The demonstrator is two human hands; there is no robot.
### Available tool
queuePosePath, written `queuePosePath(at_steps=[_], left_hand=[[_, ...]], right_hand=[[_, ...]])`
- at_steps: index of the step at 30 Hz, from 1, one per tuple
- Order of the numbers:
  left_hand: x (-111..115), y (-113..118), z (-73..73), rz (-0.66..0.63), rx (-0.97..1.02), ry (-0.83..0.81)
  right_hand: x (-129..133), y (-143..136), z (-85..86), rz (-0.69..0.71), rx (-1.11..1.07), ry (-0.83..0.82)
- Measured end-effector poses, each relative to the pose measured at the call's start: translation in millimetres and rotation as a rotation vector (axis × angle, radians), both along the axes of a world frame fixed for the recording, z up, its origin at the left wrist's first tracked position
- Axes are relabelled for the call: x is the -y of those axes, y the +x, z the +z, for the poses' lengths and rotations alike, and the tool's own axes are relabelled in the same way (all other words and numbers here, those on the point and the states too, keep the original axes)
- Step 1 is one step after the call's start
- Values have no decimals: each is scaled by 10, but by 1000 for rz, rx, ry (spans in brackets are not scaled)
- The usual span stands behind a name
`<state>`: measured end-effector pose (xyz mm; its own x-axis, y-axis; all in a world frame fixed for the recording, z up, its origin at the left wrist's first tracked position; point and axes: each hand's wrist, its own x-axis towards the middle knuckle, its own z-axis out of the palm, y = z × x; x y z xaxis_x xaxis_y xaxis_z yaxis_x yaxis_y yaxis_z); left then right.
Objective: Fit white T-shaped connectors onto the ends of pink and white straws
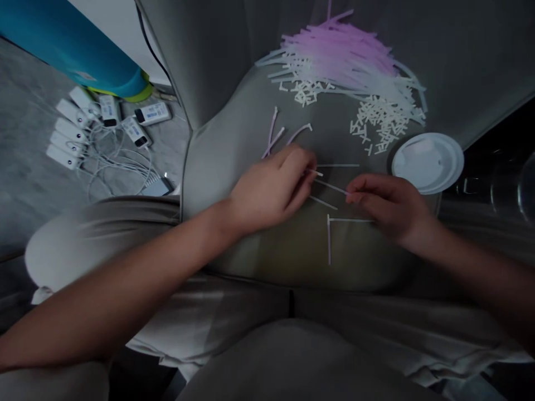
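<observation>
My left hand (278,181) is closed in a pinch over the seat. A thin pale plastic tube (333,186) runs from its fingertips to my right hand (387,206), which pinches the other end. A small white connector (319,174) pokes out by the left fingertips. One clear tube (340,165) lies beyond them and another tube (325,203) shows below; their left ends are hidden by the hand. Nearer me, a pink tube (329,245) and a clear tube (351,220) meet at a connector, forming a corner. Several pink tubes with white ends (272,131) lie past my left hand.
A heap of pink and clear tubes (346,50) lies toward the seat back, with small white connectors (382,120) in front. White round lids (428,161) sit at right. On the floor at left are white devices with cables (67,145) and a blue cylinder (83,50).
</observation>
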<state>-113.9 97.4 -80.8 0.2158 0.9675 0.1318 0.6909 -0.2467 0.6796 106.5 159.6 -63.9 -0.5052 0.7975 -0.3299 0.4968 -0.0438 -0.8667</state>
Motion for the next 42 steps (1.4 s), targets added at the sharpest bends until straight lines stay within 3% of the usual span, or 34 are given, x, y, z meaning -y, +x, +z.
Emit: queuePosePath(at_steps=[4, 7, 13, 16, 22, 27, 34, 42], left_hand=[[17, 63, 19, 52, 432, 33], [66, 157, 49, 149, 718, -78], [222, 368, 159, 331, 1030, -269], [333, 457, 231, 338, 1070, -400], [443, 547, 334, 306, 1080, -589], [426, 570, 287, 354, 1169, -584], [419, 585, 255, 342, 1086, -548], [473, 584, 243, 370, 1140, -571]], right_hand=[[48, -4, -5, -12, -86, -164], [83, -25, 50, -31, -142, -239], [236, -156, 213, -255, -284, -169], [374, -237, 216, -270, -278, -100], [568, -245, 153, -83, -312, -23], [570, -177, 149, -70, -326, 82], [576, -154, 121, -91, -308, 77], [612, -160, 99, -116, -359, 94]])
